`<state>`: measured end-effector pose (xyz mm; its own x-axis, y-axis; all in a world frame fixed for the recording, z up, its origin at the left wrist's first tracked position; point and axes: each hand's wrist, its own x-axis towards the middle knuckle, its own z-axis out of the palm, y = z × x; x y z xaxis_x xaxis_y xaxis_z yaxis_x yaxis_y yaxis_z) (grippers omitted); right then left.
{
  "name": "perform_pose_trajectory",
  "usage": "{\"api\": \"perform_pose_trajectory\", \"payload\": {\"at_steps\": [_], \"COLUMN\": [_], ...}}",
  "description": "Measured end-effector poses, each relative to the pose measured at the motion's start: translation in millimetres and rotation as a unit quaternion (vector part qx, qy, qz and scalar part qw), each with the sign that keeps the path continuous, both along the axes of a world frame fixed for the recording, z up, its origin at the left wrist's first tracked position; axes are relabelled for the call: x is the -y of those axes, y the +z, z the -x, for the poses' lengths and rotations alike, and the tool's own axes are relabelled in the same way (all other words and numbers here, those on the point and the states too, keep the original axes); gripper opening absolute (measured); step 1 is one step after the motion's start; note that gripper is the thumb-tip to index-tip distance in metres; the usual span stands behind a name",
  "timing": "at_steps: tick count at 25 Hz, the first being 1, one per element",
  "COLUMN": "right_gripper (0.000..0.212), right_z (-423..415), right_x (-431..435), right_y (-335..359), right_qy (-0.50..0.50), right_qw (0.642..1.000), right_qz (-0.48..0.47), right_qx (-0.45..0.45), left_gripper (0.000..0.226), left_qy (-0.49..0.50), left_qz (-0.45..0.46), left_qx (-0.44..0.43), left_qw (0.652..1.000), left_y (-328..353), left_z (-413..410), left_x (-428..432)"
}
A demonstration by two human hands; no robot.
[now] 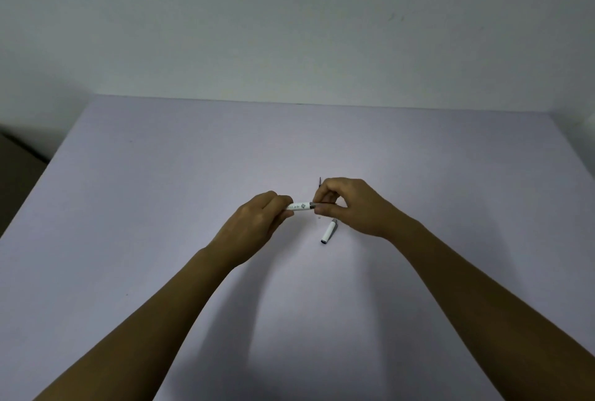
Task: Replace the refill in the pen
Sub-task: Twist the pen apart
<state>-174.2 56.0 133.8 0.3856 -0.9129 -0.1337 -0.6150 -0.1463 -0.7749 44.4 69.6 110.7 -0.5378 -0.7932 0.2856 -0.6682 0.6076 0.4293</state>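
A white pen barrel [301, 206] with small print is held level above the table, between my two hands. My left hand [260, 218] grips its left end. My right hand [349, 204] pinches the dark tip section at its right end, which the fingers mostly hide. A white pen cap [328, 233] lies on the table just below my right hand, its dark open end toward me. A thin dark refill [320, 182] pokes out on the table behind my right hand, most of it hidden.
The pale lilac table [161, 207] runs to a far edge against a plain wall. Its left edge slopes down past a dark gap at the far left.
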Motion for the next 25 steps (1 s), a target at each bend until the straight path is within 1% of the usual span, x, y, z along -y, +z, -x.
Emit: {"api": "perform_pose_trajectory", "payload": {"at_steps": [2,5,6,8,10,12,13,14,16,18,21,22,24,25], "right_gripper": [0.017,0.020,0.019,0.007,0.014,0.016,0.019,0.019,0.007,0.014,0.016,0.015,0.006,0.013], "right_z": [1.9,1.7,1.2,0.0,0.9,0.4,0.9,0.8,1.3,3.5,5.0,5.2,5.6,6.1], "right_x": [-2.2,-1.8,-2.4,-3.4,-4.3,-3.4,-2.3,-2.3,-3.3,-3.3,-2.0,-2.2,-2.3,-1.8], "right_y": [-0.1,-3.0,-2.0,-0.8,1.0,3.2,2.1,2.8,3.4,4.7,4.6,4.4,3.9,3.8], "right_qy": [-0.012,-0.027,-0.027,-0.019,-0.032,-0.053,-0.051,-0.050,-0.043,-0.055,-0.057,-0.055,-0.047,-0.048], "right_qw": [1.000,0.999,0.999,1.000,0.999,0.998,0.998,0.999,0.999,0.998,0.998,0.998,0.999,0.999], "right_qz": [0.001,-0.032,-0.027,-0.002,0.009,-0.021,-0.021,-0.012,0.016,0.016,-0.024,-0.020,-0.003,-0.001], "right_qx": [0.007,-0.014,-0.014,0.003,0.016,0.007,0.000,-0.001,0.023,0.037,0.006,0.005,0.022,0.026], "left_gripper": [0.037,0.033,0.031,0.032,0.032,0.032,0.032,0.033,0.032,0.030,0.030,0.033,0.035,0.034], "left_qy": [0.005,0.003,0.001,0.005,0.012,0.015,0.014,0.013,0.013,0.017,0.013,0.009,0.009,0.011], "left_qz": [-0.006,-0.004,-0.004,-0.005,-0.004,-0.002,-0.002,-0.002,-0.003,-0.002,0.002,0.004,0.006,0.006], "left_qx": [-0.009,-0.006,-0.004,-0.008,-0.014,-0.015,-0.016,-0.016,-0.017,-0.018,-0.024,-0.023,-0.023,-0.024], "left_qw": [1.000,1.000,1.000,1.000,1.000,1.000,1.000,1.000,1.000,1.000,1.000,1.000,1.000,1.000], "left_y": [-1.3,-2.7,-3.2,-3.2,-2.5,-1.9,-1.5,-1.0,-0.2,0.9,1.6,1.5,1.7,1.9], "left_z": [1.1,1.3,1.3,1.1,1.8,2.8,3.3,3.8,5.0,6.4,7.7,8.1,8.7,8.7], "left_x": [-0.5,-0.2,-0.7,-2.1,-2.7,-3.1,-3.1,-3.0,-2.2,-1.4,-2.2,-3.1,-3.5,-2.9]}}
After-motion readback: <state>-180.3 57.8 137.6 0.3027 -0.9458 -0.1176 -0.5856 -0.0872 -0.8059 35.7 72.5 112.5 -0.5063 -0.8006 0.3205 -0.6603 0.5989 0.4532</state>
